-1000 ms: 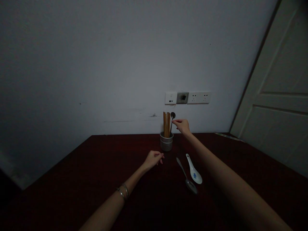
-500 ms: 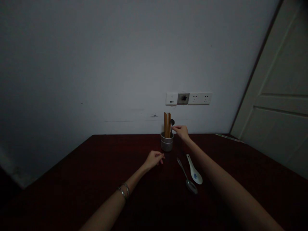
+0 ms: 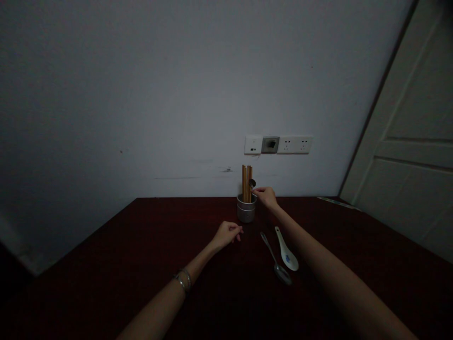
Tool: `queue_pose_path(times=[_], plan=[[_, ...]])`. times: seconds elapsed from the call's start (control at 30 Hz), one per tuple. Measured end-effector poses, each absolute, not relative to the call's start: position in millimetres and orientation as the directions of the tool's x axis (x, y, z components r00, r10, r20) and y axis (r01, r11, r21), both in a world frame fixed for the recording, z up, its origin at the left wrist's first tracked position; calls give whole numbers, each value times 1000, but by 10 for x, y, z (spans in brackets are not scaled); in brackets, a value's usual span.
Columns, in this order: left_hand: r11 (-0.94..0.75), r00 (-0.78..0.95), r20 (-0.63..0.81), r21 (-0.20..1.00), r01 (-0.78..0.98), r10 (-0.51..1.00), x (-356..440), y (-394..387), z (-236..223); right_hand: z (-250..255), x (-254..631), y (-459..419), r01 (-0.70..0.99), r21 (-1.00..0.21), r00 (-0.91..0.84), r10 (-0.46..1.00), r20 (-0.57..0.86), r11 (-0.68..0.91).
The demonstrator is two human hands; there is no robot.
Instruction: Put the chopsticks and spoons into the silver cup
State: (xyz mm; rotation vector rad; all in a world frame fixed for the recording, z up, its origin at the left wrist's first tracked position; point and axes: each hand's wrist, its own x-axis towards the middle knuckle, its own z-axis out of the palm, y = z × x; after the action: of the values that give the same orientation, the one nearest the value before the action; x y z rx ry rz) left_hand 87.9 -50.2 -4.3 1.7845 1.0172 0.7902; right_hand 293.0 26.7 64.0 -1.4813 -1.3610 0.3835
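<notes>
A small spoon [image 3: 252, 182] stands bowl up at the right side of a metal cup [image 3: 246, 215]. My right hand [image 3: 266, 196] pinches its handle just above the cup's rim, and the handle's lower end is hidden. Several wooden chopsticks [image 3: 247, 182] stand upright in the cup, close beside the spoon. In front of the cup, my left hand [image 3: 227, 234] is low over the table, its fingers curled in with nothing visible in them. A metal spoon [image 3: 282, 274] and a white ceramic spoon [image 3: 288, 257] with a blue mark lie between my forearms.
The dark red table [image 3: 159, 231] reaches back to a pale wall [image 3: 198, 94]. Sockets and switches [image 3: 293, 145] sit on the wall above the cup. A thin flat strip [image 3: 338, 203] lies at the back right, near a panelled door [image 3: 414, 156].
My right hand has moved slightly down, and the small spoon's bowl is a little lower beside the chopsticks. The left hand keeps its place.
</notes>
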Motion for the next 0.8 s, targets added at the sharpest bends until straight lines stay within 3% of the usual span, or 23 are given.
queue_pose_path(times=[0.8], plan=[[-270, 464, 105, 913, 306, 880, 873, -506, -36, 547, 3008, 360, 464, -864, 270, 897, 350, 197]])
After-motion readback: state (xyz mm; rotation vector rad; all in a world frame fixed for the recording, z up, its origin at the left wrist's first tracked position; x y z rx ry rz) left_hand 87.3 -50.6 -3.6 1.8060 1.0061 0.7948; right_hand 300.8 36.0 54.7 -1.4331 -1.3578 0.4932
